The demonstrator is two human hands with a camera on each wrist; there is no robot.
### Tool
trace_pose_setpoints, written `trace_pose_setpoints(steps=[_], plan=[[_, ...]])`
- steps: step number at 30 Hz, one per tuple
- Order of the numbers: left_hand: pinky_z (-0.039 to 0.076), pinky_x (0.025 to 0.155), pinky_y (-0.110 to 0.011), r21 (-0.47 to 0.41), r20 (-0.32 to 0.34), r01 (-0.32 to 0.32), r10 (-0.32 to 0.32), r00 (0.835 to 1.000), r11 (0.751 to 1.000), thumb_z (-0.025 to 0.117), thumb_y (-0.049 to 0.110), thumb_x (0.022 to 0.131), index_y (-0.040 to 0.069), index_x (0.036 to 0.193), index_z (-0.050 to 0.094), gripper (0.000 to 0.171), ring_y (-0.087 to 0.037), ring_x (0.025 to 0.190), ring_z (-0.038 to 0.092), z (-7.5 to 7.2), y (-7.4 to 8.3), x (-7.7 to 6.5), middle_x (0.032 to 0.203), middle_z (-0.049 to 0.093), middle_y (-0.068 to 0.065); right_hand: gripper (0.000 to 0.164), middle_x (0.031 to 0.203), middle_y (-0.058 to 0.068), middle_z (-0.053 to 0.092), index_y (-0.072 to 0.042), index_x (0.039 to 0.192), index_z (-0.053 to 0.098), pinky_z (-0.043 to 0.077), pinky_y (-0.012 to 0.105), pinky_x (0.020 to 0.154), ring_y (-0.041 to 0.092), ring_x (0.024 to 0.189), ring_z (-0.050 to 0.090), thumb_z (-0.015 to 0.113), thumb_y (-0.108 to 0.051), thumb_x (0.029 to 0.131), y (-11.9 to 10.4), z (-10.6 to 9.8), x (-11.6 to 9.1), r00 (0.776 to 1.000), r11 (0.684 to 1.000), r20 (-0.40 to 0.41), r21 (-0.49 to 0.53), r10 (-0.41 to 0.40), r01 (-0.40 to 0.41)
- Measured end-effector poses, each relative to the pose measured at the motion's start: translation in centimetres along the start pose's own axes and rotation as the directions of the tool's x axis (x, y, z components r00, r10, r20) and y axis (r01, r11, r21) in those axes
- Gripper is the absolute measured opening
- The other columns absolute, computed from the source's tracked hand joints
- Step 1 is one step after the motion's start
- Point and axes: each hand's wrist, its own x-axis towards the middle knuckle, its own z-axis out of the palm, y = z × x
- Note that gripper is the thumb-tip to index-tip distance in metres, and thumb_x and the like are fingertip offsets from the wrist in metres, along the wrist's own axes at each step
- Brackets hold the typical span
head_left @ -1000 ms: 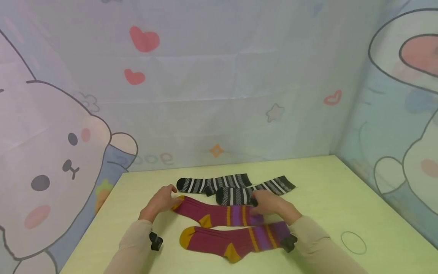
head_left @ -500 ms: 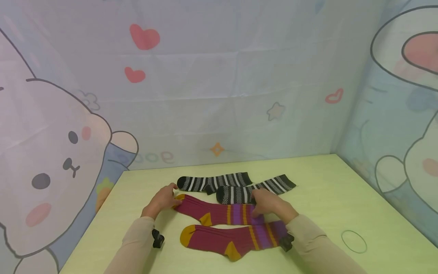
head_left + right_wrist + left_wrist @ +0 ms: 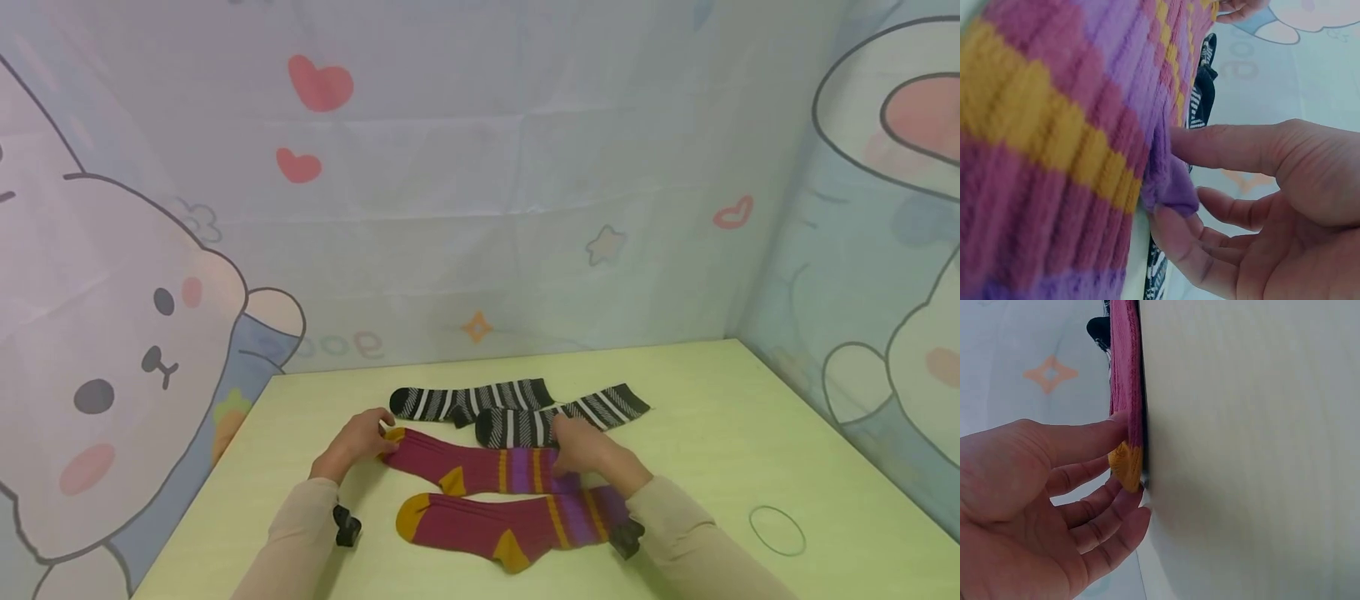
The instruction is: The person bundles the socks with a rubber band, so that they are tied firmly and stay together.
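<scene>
Two maroon socks with mustard toes and heels and purple-striped cuffs lie flat, one behind the other. My left hand (image 3: 360, 437) holds the toe of the farther maroon sock (image 3: 465, 467); in the left wrist view its thumb lies on top of the mustard toe (image 3: 1126, 465), fingers around the tip. At that sock's other end, my right hand (image 3: 592, 450) pinches the purple cuff (image 3: 1179, 194) between thumb and fingers. The nearer maroon sock (image 3: 480, 523) lies in front, its cuff partly under the right wrist. Behind are two black-and-white striped socks, a back one (image 3: 480, 400) and a front one (image 3: 517, 427), partly overlapping.
A thin green ring (image 3: 777, 531) lies on the pale yellow table (image 3: 750, 417) at the right. Printed cloth walls (image 3: 450, 167) enclose the table's back and sides. Small black devices sit at the left wrist (image 3: 347, 527) and right wrist (image 3: 626, 537).
</scene>
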Motion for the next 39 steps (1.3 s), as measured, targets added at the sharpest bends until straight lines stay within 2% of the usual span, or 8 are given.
trace_pose_setpoints(steps=[8, 16, 20, 23, 26, 32, 39], plan=[[0.053, 0.078, -0.042, -0.008, -0.023, 0.015, -0.015, 1.000, 1.000, 0.079, 0.006, 0.085, -0.006, 0.120, 0.056, 0.045, -0.027, 0.083, 0.060, 0.04, -0.05, -0.16, 0.097, 0.064, -0.017, 0.036, 0.085, 0.010, 0.062, 0.004, 0.094, 0.060, 0.056, 0.038, 0.073, 0.024, 0.080, 0.060, 0.081, 0.008, 0.066, -0.55, 0.43, 0.15, 0.998, 0.999, -0.047, -0.009, -0.040, 0.040], [0.053, 0.080, -0.044, -0.036, -0.039, 0.018, -0.020, 0.999, 0.999, 0.080, 0.003, 0.083, -0.004, 0.122, 0.055, 0.047, -0.029, 0.086, 0.060, 0.04, -0.16, -0.41, 0.101, 0.064, -0.019, 0.035, 0.087, 0.011, 0.052, -0.003, 0.089, 0.055, 0.052, 0.038, 0.066, 0.030, 0.091, 0.049, 0.071, 0.014, 0.063, -0.50, 0.81, 0.19, 0.998, 1.000, -0.053, 0.022, -0.016, 0.017], [0.053, 0.080, -0.044, -0.049, -0.035, 0.007, -0.009, 0.999, 0.999, 0.080, 0.000, 0.083, -0.003, 0.122, 0.055, 0.047, -0.031, 0.090, 0.061, 0.00, -0.20, -0.44, 0.104, 0.064, -0.021, 0.031, 0.078, 0.007, 0.054, -0.005, 0.084, 0.054, 0.050, 0.033, 0.059, 0.025, 0.076, 0.054, 0.067, 0.015, 0.063, -0.48, 0.84, 0.13, 0.999, 0.999, -0.038, 0.045, -0.024, 0.026], [0.052, 0.077, -0.041, -0.063, -0.035, 0.000, -0.002, 0.999, 0.998, 0.079, -0.001, 0.082, -0.002, 0.118, 0.053, 0.044, -0.029, 0.087, 0.060, -0.01, -0.20, -0.52, 0.103, 0.064, -0.020, 0.028, 0.072, 0.004, 0.054, -0.006, 0.080, 0.054, 0.045, 0.028, 0.052, 0.018, 0.060, 0.052, 0.064, 0.016, 0.065, -0.43, 0.93, 0.16, 0.999, 0.998, -0.027, 0.060, -0.027, 0.028], [0.050, 0.071, -0.038, -0.080, -0.034, -0.003, 0.000, 0.999, 0.997, 0.079, -0.003, 0.082, -0.001, 0.113, 0.049, 0.043, -0.026, 0.081, 0.057, -0.02, -0.12, -0.61, 0.099, 0.063, -0.017, 0.027, 0.071, 0.004, 0.053, -0.006, 0.078, 0.054, 0.042, 0.027, 0.049, 0.017, 0.057, 0.050, 0.062, 0.016, 0.065, -0.42, 0.92, 0.08, 0.999, 0.997, -0.028, 0.074, -0.023, 0.025], [0.045, 0.066, -0.034, -0.097, -0.028, -0.005, 0.003, 1.000, 0.995, 0.078, -0.005, 0.082, 0.002, 0.105, 0.044, 0.042, -0.024, 0.074, 0.053, -0.01, 0.06, -0.59, 0.092, 0.061, -0.014, 0.025, 0.075, 0.002, 0.055, -0.008, 0.079, 0.059, 0.042, 0.028, 0.054, 0.018, 0.064, 0.050, 0.064, 0.014, 0.068, -0.06, 0.89, 0.02, 0.998, 0.998, -0.054, 0.044, -0.034, 0.036], [0.047, 0.064, -0.032, -0.095, -0.046, -0.063, 0.059, 0.997, 0.993, 0.077, -0.010, 0.080, 0.007, 0.090, 0.056, 0.029, -0.025, 0.079, 0.054, 0.15, 0.30, -0.82, 0.096, 0.063, -0.013, 0.028, 0.092, 0.004, 0.070, -0.010, 0.080, 0.075, 0.048, 0.029, 0.059, 0.018, 0.074, 0.056, 0.064, 0.014, 0.070, 0.31, 0.79, -0.20, 0.996, 0.997, -0.076, 0.053, -0.043, 0.047]])
